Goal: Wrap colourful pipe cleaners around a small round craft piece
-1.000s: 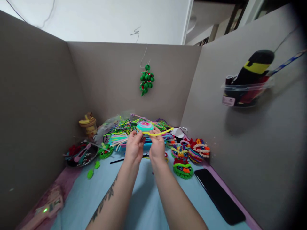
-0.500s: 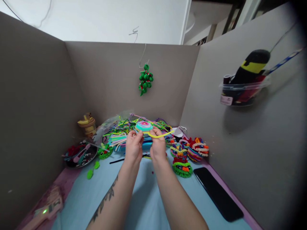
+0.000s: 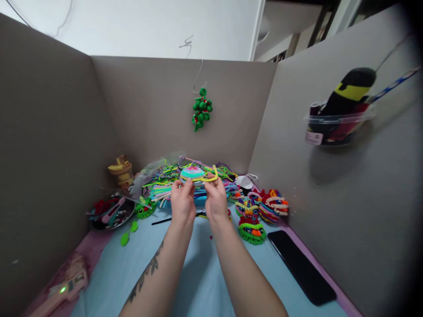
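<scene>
Between my hands, above the table, is a round coiled pipe-cleaner piece (image 3: 192, 172) in turquoise, pink and yellow. My left hand (image 3: 183, 200) pinches its near left edge, thumb on the front. A yellow pipe cleaner (image 3: 214, 174) leaves the piece on the right, its free end bent upward. The fingers of my right hand (image 3: 216, 198) are closed on this yellow strand, just beside the disc. Behind both hands lies a heap of loose pipe cleaners (image 3: 161, 193) in many colours.
Several finished pipe-cleaner faces (image 3: 251, 231) sit at the right, near a black phone (image 3: 300, 266). A metal bowl (image 3: 124, 218) and a pink glue gun (image 3: 71, 284) are on the left. Grey panels (image 3: 155, 101) enclose the table; a tool cup (image 3: 330, 132) hangs right.
The disc has shifted slightly left and tilted. The yellow strand's free end, earlier pointing out to the right, now bends upward close to my right hand.
</scene>
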Motion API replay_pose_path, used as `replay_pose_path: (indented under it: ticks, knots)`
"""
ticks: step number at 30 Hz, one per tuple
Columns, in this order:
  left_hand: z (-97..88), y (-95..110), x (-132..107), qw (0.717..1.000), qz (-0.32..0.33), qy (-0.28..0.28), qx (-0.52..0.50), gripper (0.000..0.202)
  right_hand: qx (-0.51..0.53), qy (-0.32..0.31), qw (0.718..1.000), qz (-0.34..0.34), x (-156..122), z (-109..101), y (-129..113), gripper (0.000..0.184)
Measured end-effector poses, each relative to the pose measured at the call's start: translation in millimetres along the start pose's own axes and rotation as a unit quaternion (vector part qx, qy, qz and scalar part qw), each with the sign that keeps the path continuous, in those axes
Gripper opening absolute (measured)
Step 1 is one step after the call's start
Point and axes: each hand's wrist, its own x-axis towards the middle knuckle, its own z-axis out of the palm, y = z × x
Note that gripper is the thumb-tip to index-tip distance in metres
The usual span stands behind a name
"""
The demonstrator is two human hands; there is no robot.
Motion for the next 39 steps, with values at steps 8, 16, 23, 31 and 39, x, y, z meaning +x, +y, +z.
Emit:
replay_pose_path:
  ticks: [8, 16, 23, 31, 39]
  knots:
    - [1.5, -6.0, -7.0, 0.999, 0.007, -0.02, 0.035, 0.051, -0.036, 0.067, 0.996, -0.038, 5.5, -5.5, 0.1, 0.024]
    - [1.2, -5.9, -8.2, 0.999, -0.031, -0.029, 0.012, 0.048, -0.013, 0.027, 0.998, 0.049, 13.8, -13.0, -10.7, 0.027]
    - [-2.5, -6.7, -4.6, 0.998, -0.056, -0.021, -0.007, 0.043, -0.047, -0.052, 0.997, 0.021, 9.3, -10.6, -8.9, 0.027]
    - [-3.8, -9.5, -2.5, 0.996, -0.082, -0.01, -0.025, 0.04, 0.026, -0.02, 0.999, 0.021, 7.1, -7.1, 1.3, 0.021]
    - [-3.3, -5.6, -1.3, 0.998, -0.052, -0.031, -0.02, 0.034, -0.058, 0.002, 0.998, -0.019, 0.2, -2.1, 6.9, 0.026]
